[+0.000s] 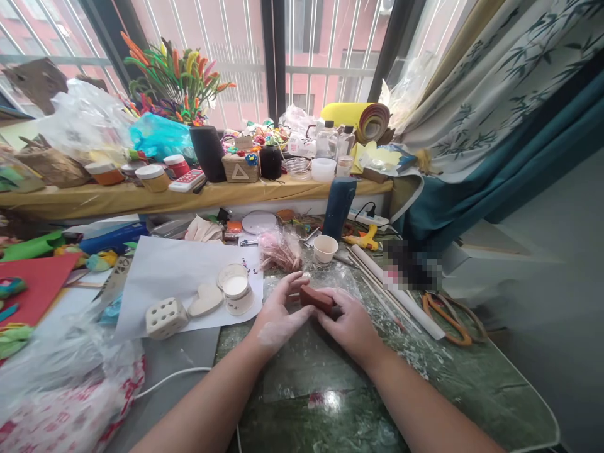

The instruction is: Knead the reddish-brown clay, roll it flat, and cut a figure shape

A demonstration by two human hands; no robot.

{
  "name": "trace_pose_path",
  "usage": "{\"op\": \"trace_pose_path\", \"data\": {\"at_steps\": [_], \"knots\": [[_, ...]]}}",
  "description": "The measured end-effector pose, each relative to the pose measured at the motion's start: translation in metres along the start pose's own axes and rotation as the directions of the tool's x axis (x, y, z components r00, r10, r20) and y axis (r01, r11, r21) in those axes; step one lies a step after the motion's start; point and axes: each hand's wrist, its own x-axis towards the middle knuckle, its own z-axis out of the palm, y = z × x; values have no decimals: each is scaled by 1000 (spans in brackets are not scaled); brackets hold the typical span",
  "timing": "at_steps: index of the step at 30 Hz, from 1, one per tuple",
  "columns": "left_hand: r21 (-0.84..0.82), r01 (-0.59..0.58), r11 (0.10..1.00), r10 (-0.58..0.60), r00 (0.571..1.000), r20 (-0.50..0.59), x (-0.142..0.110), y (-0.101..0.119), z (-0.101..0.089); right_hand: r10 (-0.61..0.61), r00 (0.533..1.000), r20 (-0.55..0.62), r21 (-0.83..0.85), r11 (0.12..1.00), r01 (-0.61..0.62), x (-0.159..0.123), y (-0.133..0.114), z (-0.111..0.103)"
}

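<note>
A small reddish-brown block, its material unclear, is held above the green tabletop between my two hands. My right hand grips its right end between thumb and fingers. At the left end, my left hand curves around the block with its thumb low on it and its fingers reaching behind; white powder marks the skin. Just beyond the hands stand a paper cup and a clear bag of pinkish-brown material. On white paper to the left lie a dice-like block, a heart-shaped piece and a small tub of white stuff.
Right of my hands lie a white roll, thin sticks, orange-handled scissors and a yellow glue gun. A dark blue upright container stands behind. Plastic bags and a white cable occupy the left. White scraps litter the green table.
</note>
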Motion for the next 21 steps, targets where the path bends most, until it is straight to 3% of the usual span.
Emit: {"op": "trace_pose_path", "data": {"at_steps": [3,5,7,9,13,17,21], "knots": [[-91,92,992,-86,994,70,-1,0,1,25,1000,-8,267,963,-22,-5,0,5],[-130,103,986,-94,993,69,-1,0,2,44,998,49,459,886,-62,-5,0,7],[-139,83,987,-76,995,58,-1,-1,2,46,992,115,550,829,-102,-5,0,7],[-125,63,990,-58,998,38,-1,-1,2,52,996,70,493,866,-80,-4,-1,3],[-71,28,997,-36,993,-114,3,-3,-3,-9,982,-188,180,983,43,-5,-4,-8],[-14,88,996,-89,984,-155,7,-3,-6,62,994,-85,-7,998,-63,-1,0,-9],[29,127,991,-122,985,-121,5,0,-5,121,993,-10,-46,992,-121,1,-2,-7]]}}
